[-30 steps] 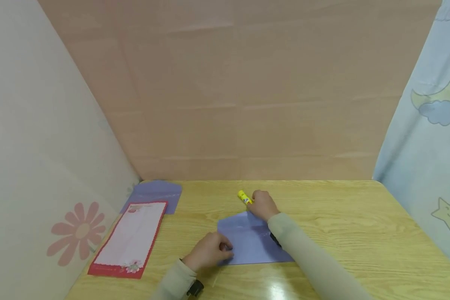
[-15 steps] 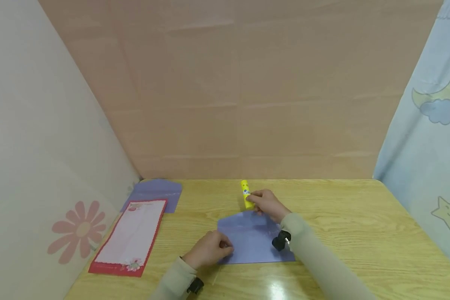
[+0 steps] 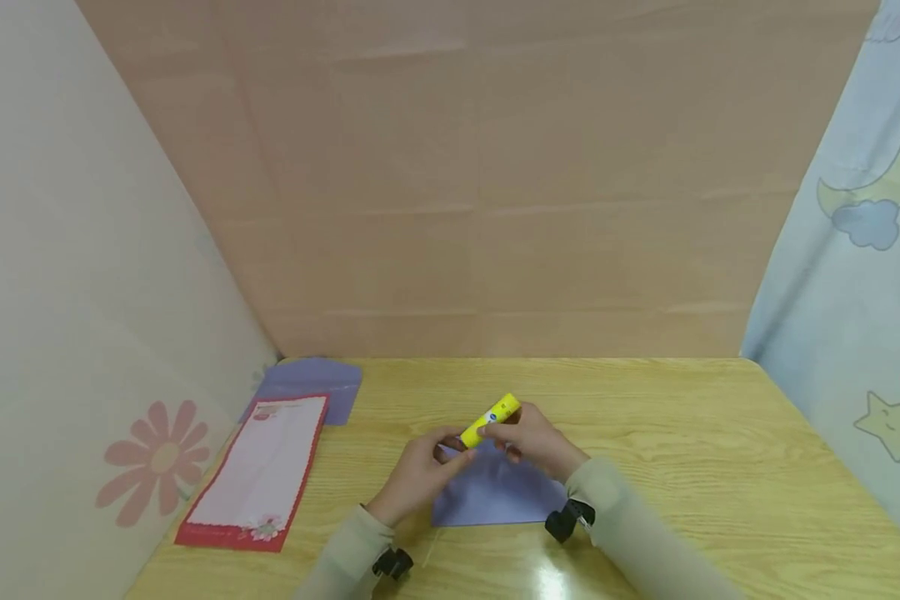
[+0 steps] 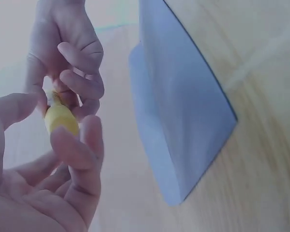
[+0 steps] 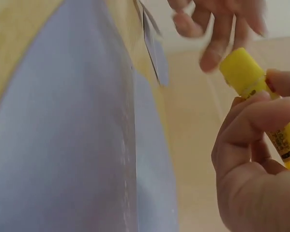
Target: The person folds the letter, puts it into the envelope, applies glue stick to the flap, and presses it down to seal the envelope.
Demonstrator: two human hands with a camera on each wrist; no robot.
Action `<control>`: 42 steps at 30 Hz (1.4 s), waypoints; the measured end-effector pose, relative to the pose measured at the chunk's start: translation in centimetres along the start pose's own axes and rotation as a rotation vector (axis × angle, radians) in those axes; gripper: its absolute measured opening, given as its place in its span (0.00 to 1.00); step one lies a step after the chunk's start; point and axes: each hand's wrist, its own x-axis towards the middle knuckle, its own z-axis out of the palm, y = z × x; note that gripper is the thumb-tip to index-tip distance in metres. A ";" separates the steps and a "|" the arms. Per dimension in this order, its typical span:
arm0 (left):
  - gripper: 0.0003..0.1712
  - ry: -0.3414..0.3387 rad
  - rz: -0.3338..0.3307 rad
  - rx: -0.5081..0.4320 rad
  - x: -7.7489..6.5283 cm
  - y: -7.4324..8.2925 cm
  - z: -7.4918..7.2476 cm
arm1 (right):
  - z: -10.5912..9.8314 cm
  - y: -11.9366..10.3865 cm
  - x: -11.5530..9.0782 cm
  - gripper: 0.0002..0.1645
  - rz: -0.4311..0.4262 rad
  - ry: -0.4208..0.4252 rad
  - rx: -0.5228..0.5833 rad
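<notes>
My right hand (image 3: 540,442) holds a yellow glue stick (image 3: 495,416) tilted above a purple envelope (image 3: 495,492). In the right wrist view the thumb and fingers wrap the labelled barrel of the glue stick (image 5: 282,140), its yellow cap (image 5: 241,71) pointing toward the other hand. My left hand (image 3: 417,473) reaches up to the capped end with thumb and fingers spread around it. From the right wrist, the left hand's fingers (image 5: 215,50) look blurred and a little apart from the cap. The envelope lies on the table with its flap on the far side.
On the left of the wooden table (image 3: 690,433) lies a white sheet with a red border (image 3: 262,467). It overlaps a second purple envelope (image 3: 318,382) at the back left corner. A brown backdrop (image 3: 465,208) stands behind, with pale cloths at both sides.
The right hand has lifted the glue stick off the table beyond the envelope and brought it nearer, turning it. The left hand has left the envelope's left edge and risen to the glue stick's end.
</notes>
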 end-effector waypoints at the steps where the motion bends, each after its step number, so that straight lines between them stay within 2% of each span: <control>1: 0.25 0.010 0.003 -0.003 0.1 0.1 0.0 | 0.2 -0.1 -0.2 0.21 -0.007 -0.001 -0.001; 6: 0.22 0.024 0.012 0.010 0.2 0.2 0.2 | 1.2 -0.6 -1.3 0.21 -0.008 0.004 0.017; 12: 0.19 -0.049 0.011 -0.023 0.2 0.5 0.2 | 1.5 -0.7 -2.1 0.25 -0.022 0.004 -0.004; 19: 0.22 -0.180 -0.058 -0.245 0.3 1.2 -0.4 | 0.8 -0.7 -2.6 0.19 -0.098 -0.041 0.020; 24: 0.25 -0.223 -0.070 -0.324 0.5 0.9 -0.7 | 0.7 -0.5 -2.5 0.16 -0.161 -0.051 0.013; 28: 0.26 -0.267 -0.099 -0.386 0.4 0.7 -1.1 | 0.4 -0.5 -2.6 0.15 -0.222 -0.099 -0.008; 33: 0.28 -0.338 -0.164 -0.566 0.3 0.4 -1.5 | -0.1 -0.7 -2.5 0.14 -0.315 -0.161 -0.035; 36: 0.30 -0.351 -0.176 -0.627 0.3 0.2 -1.5 | -0.4 -0.7 -2.4 0.14 -0.329 -0.177 -0.027; 42: 0.30 -0.326 -0.201 -0.632 0.4 -0.1 -1.1 | -0.5 -0.6 -2.3 0.16 -0.290 -0.161 -0.001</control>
